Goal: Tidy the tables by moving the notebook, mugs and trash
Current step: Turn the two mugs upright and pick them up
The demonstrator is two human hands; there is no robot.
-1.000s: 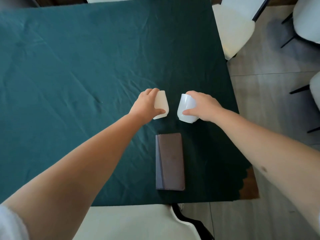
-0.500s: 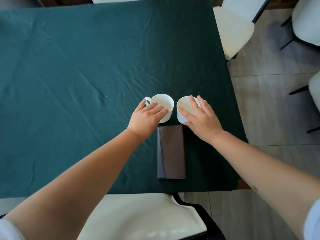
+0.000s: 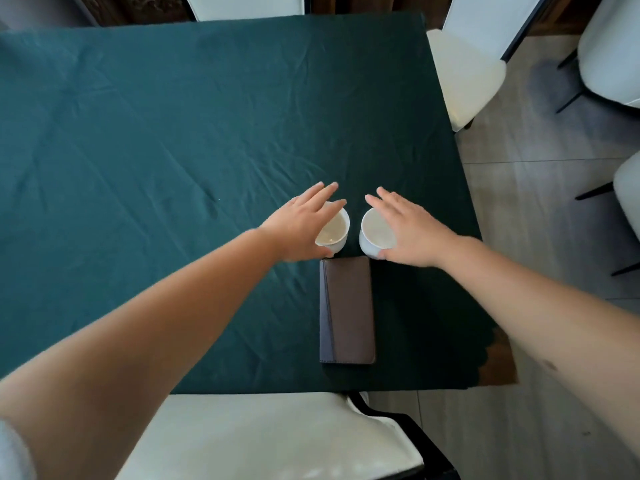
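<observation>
**Two mugs down, both hands spread wide above them**

Head view, the only one we have. The left hand (image 3: pixel 304 226) hovers over the left white ceramic mug (image 3: pixel 334 233), fingers splayed, its grip fully open and holding nothing. The right hand (image 3: pixel 407 233) mirrors it above the right white ceramic mug (image 3: pixel 372 235), flat and loose too, grip empty. Both mugs stand upright, side by side, close but apart, just beyond the top edge of the slim brown leather-covered notebook (image 3: pixel 348 310), which lies closed near the desk's front edge.

By my reading, the mug-placing step is done here and the hands are free. No trash shows anywhere in frame, so the next move likely calls for looking elsewhere, lifting clear without clipping either rim.

The surface: a desk under a creased dark teal cloth (image 3: pixel 173 150), its bare wooden corner (image 3: pixel 498 362) peeking out front right. Cream padded chairs ring it, one (image 3: pixel 277 438) directly in front, another (image 3: pixel 467 67) at the far right, on a grey tiled floor (image 3: pixel 540 188).
</observation>
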